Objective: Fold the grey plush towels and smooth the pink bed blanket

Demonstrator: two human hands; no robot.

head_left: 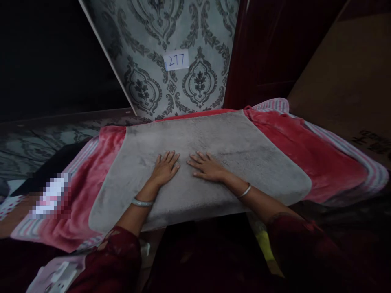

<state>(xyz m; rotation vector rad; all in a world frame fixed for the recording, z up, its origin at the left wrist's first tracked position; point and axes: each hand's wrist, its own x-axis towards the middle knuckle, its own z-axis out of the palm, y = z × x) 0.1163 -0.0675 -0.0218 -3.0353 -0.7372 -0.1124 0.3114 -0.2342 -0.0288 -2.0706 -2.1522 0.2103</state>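
Observation:
A grey plush cloth [183, 138] lies spread over a red blanket [284, 150] with a striped edge. Near the middle of the cloth, my left hand [165, 168] rests palm down with its fingers spread. Just to its right, my right hand [208, 167] is pressed flat on the same cloth, fingers stretched out and pointing left. A small gap separates the two hands. Nothing is held in either one. The cloth hangs slightly over the near edge, and shallow wrinkles show to the right of my right hand.
Behind stands a patterned wall with a paper label [176, 60] reading 277. A large dark screen [58, 57] is at the left. On the right are a dark red panel [269, 44] and a cardboard box [351, 77]. Something yellow [264, 246] shows below the near edge.

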